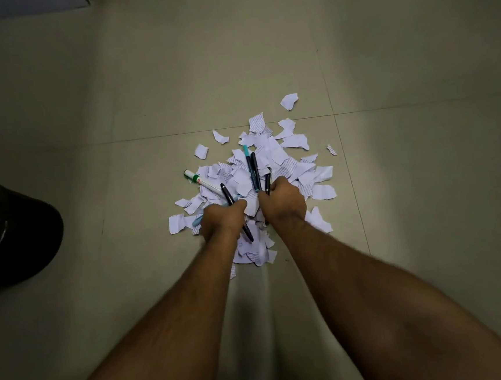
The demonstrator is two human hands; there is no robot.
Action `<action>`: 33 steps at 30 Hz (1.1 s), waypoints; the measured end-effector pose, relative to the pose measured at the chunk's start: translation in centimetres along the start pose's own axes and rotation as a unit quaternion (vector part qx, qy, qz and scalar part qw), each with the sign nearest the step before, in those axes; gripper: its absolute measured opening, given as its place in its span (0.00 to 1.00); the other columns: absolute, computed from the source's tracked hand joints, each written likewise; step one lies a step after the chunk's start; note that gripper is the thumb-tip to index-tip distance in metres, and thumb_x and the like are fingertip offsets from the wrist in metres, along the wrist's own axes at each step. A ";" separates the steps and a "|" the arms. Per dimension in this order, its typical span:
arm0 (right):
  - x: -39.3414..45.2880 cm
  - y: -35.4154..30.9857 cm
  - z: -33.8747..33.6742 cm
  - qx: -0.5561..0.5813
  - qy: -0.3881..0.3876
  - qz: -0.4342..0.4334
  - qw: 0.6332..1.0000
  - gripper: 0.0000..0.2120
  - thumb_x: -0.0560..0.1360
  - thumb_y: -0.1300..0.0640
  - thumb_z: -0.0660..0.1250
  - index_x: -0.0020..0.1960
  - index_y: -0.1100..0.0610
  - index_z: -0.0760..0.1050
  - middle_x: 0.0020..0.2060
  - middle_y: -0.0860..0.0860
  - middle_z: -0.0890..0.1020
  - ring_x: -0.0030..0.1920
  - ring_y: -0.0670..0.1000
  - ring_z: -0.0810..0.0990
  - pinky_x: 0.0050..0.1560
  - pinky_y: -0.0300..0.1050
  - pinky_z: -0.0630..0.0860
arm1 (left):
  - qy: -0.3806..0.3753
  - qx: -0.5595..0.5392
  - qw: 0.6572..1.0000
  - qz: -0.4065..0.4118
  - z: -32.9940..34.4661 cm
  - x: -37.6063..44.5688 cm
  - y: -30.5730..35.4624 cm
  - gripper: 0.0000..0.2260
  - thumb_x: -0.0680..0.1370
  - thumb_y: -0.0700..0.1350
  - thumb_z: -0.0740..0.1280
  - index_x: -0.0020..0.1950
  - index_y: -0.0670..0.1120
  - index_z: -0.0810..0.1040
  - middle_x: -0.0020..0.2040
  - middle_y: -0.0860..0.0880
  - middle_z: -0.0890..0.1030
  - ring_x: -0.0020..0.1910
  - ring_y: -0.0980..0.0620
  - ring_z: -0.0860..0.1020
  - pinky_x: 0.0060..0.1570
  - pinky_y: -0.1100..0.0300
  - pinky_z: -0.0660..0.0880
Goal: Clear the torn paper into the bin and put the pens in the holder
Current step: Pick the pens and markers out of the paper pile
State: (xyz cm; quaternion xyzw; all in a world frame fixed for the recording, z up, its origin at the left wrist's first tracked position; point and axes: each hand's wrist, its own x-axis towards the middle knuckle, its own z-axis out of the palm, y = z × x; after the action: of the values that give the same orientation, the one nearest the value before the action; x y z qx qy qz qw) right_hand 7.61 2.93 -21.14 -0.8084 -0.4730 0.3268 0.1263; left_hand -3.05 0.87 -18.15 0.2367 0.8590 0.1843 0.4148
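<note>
— What is seen on the floor (261,52)?

— A heap of torn paper (274,160) is shown spread over pale tiles, just below the frame's centre. Loose scraps are scattered off it toward 12 and 1 o'clock.

— And the hands?

— Both are lowered onto the near edge of the heap. The left hand (221,219) is curled round a black pen (235,211), whose ends are seen above and below the fist; a pale blue pen (197,220) juts out at its 9 o'clock side, though whether it is gripped cannot be told. The right hand (283,200) is closed round a bunch of pens (254,172), dark ones and a teal-capped one, pointed toward 12 o'clock.

— What is left lying free?

— A white marker (203,182) with a green cap, at 10 o'clock of the left hand, is partly laid on the paper.

— Anything else pictured?

— A dark rounded object (13,228) is seen at the frame's 9 o'clock edge; it cannot be identified.
</note>
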 end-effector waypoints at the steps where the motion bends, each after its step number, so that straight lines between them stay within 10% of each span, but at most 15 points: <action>1: 0.1 0.0 0.0 0.003 0.001 0.008 1.000 0.17 0.76 0.46 0.67 0.57 0.58 0.75 0.53 0.57 0.82 0.53 0.60 0.81 0.47 0.46 0.74 | 0.000 0.002 1.000 0.011 -0.2 0.0 0.4 0.21 0.65 0.58 0.73 0.46 0.41 0.82 0.42 0.42 0.85 0.41 0.40 0.83 0.44 0.50 0.82; 8: 1.0 -0.4 0.2 0.050 -0.025 0.081 0.995 0.19 0.72 0.42 0.70 0.53 0.56 0.81 0.50 0.55 0.84 0.49 0.58 0.83 0.45 0.45 0.78 | -0.027 -0.019 0.996 0.087 0.9 0.7 0.7 0.11 0.71 0.49 0.73 0.35 0.43 0.82 0.36 0.44 0.85 0.36 0.42 0.84 0.41 0.52 0.83; 21: -0.8 3.3 -4.2 0.212 0.090 0.131 0.964 0.10 0.69 0.47 0.72 0.42 0.54 0.81 0.39 0.50 0.83 0.42 0.55 0.81 0.42 0.41 0.72 | -0.124 -0.148 0.977 0.093 4.1 -2.6 4.0 0.08 0.74 0.47 0.74 0.42 0.44 0.82 0.36 0.49 0.81 0.35 0.51 0.77 0.38 0.62 0.75; 33: -2.1 20.0 -13.8 0.221 0.215 0.268 0.913 0.08 0.73 0.51 0.69 0.48 0.52 0.83 0.45 0.51 0.85 0.46 0.54 0.82 0.42 0.40 0.71 | -0.275 0.116 0.922 0.246 21.0 -12.5 2.6 0.09 0.71 0.52 0.75 0.38 0.47 0.83 0.40 0.47 0.85 0.43 0.46 0.82 0.46 0.58 0.78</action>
State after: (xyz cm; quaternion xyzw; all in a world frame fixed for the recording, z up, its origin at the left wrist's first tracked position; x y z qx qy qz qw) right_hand 29.46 -7.87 -20.15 -0.9072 -0.1157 0.2623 0.3078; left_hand 21.20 -1.47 -21.39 0.5280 0.6415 0.1072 0.5461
